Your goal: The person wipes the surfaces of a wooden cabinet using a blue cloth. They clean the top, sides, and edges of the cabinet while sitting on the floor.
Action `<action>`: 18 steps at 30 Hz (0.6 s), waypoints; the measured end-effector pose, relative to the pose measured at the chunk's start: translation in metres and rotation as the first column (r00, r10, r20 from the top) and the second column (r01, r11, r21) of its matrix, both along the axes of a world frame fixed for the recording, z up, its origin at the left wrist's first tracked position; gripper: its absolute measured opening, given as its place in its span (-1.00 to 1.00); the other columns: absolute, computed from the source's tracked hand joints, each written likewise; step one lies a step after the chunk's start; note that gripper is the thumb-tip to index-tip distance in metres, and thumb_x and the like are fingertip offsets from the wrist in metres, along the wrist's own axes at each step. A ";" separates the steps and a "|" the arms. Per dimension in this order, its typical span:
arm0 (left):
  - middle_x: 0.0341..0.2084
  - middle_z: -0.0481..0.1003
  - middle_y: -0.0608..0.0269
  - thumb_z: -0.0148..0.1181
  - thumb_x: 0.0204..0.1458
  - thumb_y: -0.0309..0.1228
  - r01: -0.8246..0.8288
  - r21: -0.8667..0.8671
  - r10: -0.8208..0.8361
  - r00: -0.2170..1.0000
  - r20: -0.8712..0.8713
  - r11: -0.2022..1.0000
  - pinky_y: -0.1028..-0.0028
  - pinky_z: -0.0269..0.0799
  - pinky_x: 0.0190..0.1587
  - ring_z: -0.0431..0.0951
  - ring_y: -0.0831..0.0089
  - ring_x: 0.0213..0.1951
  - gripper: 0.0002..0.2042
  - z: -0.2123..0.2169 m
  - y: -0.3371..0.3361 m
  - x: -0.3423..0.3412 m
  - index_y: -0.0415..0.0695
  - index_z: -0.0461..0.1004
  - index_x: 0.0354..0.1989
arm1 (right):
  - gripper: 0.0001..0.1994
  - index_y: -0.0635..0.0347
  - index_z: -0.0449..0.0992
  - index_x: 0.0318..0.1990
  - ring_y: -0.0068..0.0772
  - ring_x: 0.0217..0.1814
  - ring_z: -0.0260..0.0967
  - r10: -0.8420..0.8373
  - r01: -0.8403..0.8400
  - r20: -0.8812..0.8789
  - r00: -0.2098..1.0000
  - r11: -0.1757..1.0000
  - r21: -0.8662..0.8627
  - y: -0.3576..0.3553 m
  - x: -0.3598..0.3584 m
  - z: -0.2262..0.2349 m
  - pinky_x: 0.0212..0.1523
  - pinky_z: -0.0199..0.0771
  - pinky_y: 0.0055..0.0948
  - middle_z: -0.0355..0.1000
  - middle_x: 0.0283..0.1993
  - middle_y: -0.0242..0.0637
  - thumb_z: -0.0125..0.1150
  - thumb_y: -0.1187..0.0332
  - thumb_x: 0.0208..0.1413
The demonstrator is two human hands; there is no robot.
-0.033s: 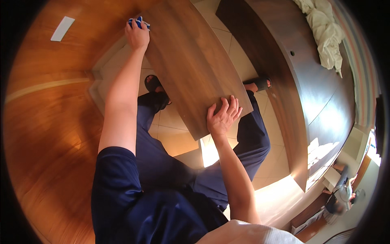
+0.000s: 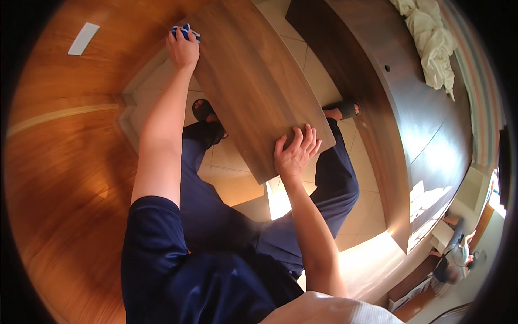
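A long brown wooden board (image 2: 253,81) stretches away from me between my legs, above the tiled floor. At the far part of its left edge, my left hand (image 2: 184,52) is closed around a blue-and-white cloth (image 2: 186,32), which is partly hidden by the fingers. My right hand (image 2: 294,156) lies with spread fingers on the near end of the board, close to its right corner, and holds nothing.
An orange-brown wooden surface (image 2: 70,178) with a white strip (image 2: 83,39) fills the left side. To the right stands dark wooden furniture (image 2: 421,119), carrying a crumpled cream cloth (image 2: 431,48). Another person (image 2: 450,264) is at the lower right. My sandaled feet rest on the tiles.
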State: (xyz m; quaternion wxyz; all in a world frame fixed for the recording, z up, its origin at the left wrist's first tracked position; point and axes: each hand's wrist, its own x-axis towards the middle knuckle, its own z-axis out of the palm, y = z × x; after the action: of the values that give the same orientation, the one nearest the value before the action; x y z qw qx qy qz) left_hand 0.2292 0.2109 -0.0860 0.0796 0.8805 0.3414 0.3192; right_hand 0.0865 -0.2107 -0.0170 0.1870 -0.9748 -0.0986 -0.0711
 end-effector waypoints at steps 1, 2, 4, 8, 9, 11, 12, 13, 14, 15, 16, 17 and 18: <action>0.26 0.33 -0.23 0.05 0.24 -0.12 0.018 0.002 -0.018 1.000 -0.016 1.000 0.05 0.24 0.32 0.33 -0.16 0.25 -0.49 0.003 -0.010 -0.008 -0.26 0.44 0.20 | -0.59 0.15 0.44 0.09 0.07 0.52 0.00 -0.004 0.004 0.003 1.000 1.000 0.007 0.000 -0.001 0.001 0.51 -0.18 0.23 0.19 0.37 -0.01 0.22 0.24 0.09; 0.25 0.34 -0.25 0.06 0.23 -0.11 0.036 0.009 -0.035 0.999 -0.027 0.999 0.04 0.23 0.33 0.33 -0.17 0.24 -0.50 0.007 -0.019 -0.016 -0.26 0.45 0.18 | -0.59 0.15 0.44 0.09 0.07 0.52 0.00 -0.009 0.009 0.010 1.000 1.000 0.017 0.003 -0.001 0.002 0.51 -0.18 0.24 0.19 0.36 -0.01 0.22 0.24 0.09; 0.22 0.36 -0.28 0.06 0.25 -0.11 0.081 -0.033 -0.081 0.997 0.017 0.996 0.02 0.24 0.32 0.32 -0.21 0.25 -0.51 0.018 -0.051 -0.029 -0.27 0.45 0.17 | -0.60 0.15 0.45 0.08 0.04 0.51 0.02 -0.020 0.019 0.047 0.999 1.000 0.022 0.001 0.003 -0.002 0.51 -0.17 0.22 0.21 0.35 -0.02 0.22 0.23 0.09; 0.27 0.24 -0.40 0.07 0.27 -0.17 0.178 -0.093 -0.174 0.983 0.051 0.980 -0.01 0.20 0.34 0.25 -0.26 0.29 -0.51 0.025 -0.113 -0.076 -0.30 0.37 0.22 | -0.60 0.15 0.47 0.06 0.01 0.50 0.05 -0.031 0.025 0.098 0.995 0.997 0.070 0.003 0.002 -0.004 0.50 -0.15 0.22 0.24 0.34 -0.04 0.22 0.20 0.09; 0.28 0.22 -0.42 0.07 0.27 -0.17 0.180 -0.095 -0.177 0.983 0.035 0.979 -0.02 0.19 0.34 0.24 -0.28 0.30 -0.50 0.026 -0.129 -0.091 -0.31 0.36 0.23 | -0.60 0.15 0.47 0.06 0.01 0.50 0.05 -0.026 0.017 0.113 0.993 0.997 0.080 0.003 0.003 -0.005 0.50 -0.14 0.22 0.24 0.34 -0.05 0.22 0.20 0.09; 0.29 0.19 -0.46 0.07 0.27 -0.18 0.190 -0.131 -0.190 0.982 0.012 0.973 -0.03 0.18 0.34 0.21 -0.32 0.30 -0.49 0.029 -0.164 -0.112 -0.33 0.34 0.24 | -0.61 0.17 0.47 0.07 0.02 0.50 0.05 -0.017 0.006 0.118 0.993 0.996 0.089 0.003 0.005 -0.005 0.50 -0.14 0.24 0.25 0.34 -0.03 0.21 0.20 0.13; 0.29 0.17 -0.49 0.08 0.27 -0.18 0.195 -0.164 -0.197 0.980 0.001 0.967 -0.04 0.17 0.35 0.20 -0.33 0.31 -0.49 0.030 -0.185 -0.126 -0.34 0.33 0.24 | -0.62 0.17 0.47 0.07 0.02 0.50 0.05 -0.008 -0.004 0.121 0.993 0.996 0.093 0.001 0.005 -0.006 0.50 -0.14 0.24 0.25 0.33 -0.03 0.20 0.20 0.15; 0.31 0.14 -0.49 0.07 0.28 -0.18 0.206 -0.166 -0.209 0.978 -0.006 0.964 -0.03 0.16 0.35 0.20 -0.33 0.31 -0.48 0.030 -0.204 -0.139 -0.34 0.31 0.26 | -0.62 0.17 0.47 0.08 0.02 0.50 0.04 0.001 -0.014 0.128 0.992 0.995 0.103 0.001 0.007 -0.008 0.50 -0.15 0.25 0.25 0.33 -0.02 0.18 0.20 0.17; 0.33 0.06 -0.54 0.05 0.29 -0.17 0.189 -0.211 -0.206 0.977 -0.060 0.959 -0.02 0.16 0.36 0.18 -0.36 0.32 -0.46 0.032 -0.226 -0.151 -0.34 0.27 0.29 | -0.63 0.18 0.47 0.08 0.02 0.50 0.04 0.005 -0.020 0.141 0.990 0.994 0.106 -0.002 0.007 -0.011 0.50 -0.15 0.25 0.25 0.33 -0.01 0.17 0.20 0.19; 0.35 0.00 -0.57 0.05 0.30 -0.16 0.188 -0.249 -0.213 0.974 -0.077 0.950 -0.02 0.16 0.36 0.18 -0.38 0.32 -0.44 0.033 -0.245 -0.164 -0.34 0.23 0.32 | -0.65 0.16 0.47 0.08 0.02 0.50 0.05 0.011 -0.028 0.129 0.992 0.991 0.129 -0.005 0.006 -0.013 0.50 -0.15 0.25 0.26 0.33 -0.02 0.16 0.21 0.20; 0.36 -0.05 -0.60 0.04 0.31 -0.15 0.189 -0.277 -0.221 0.971 -0.089 0.942 -0.02 0.16 0.35 0.17 -0.39 0.31 -0.42 0.037 -0.260 -0.174 -0.35 0.19 0.35 | -0.66 0.14 0.48 0.09 0.02 0.50 0.05 0.015 -0.036 0.125 0.992 0.986 0.160 -0.006 0.008 -0.013 0.50 -0.14 0.24 0.27 0.33 -0.02 0.16 0.22 0.22; 0.35 -0.07 -0.62 0.04 0.31 -0.16 0.148 -0.368 -0.206 0.971 -0.125 0.918 -0.02 0.18 0.34 0.17 -0.42 0.30 -0.38 0.038 -0.276 -0.185 -0.35 0.12 0.39 | -0.67 0.12 0.48 0.09 0.02 0.50 0.06 0.024 -0.046 0.119 0.993 0.981 0.188 -0.006 0.007 -0.015 0.50 -0.13 0.23 0.28 0.33 -0.02 0.15 0.22 0.23; 0.32 -0.04 -0.58 0.06 0.30 -0.17 0.156 -0.445 -0.226 0.968 -0.108 0.882 0.01 0.19 0.33 0.19 -0.40 0.29 -0.34 0.041 -0.289 -0.194 -0.36 0.05 0.41 | -0.68 0.14 0.48 0.09 0.04 0.50 0.08 0.045 -0.072 0.119 0.992 0.969 0.235 -0.008 0.009 -0.016 0.50 -0.12 0.23 0.28 0.33 -0.02 0.12 0.25 0.24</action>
State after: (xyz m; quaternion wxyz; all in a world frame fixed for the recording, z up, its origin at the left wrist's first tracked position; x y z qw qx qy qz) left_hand 0.0353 -0.0786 -0.0455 0.2773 0.8923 0.3202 0.1558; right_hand 0.0954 -0.2192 -0.0327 0.2993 -0.9362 -0.1285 -0.1319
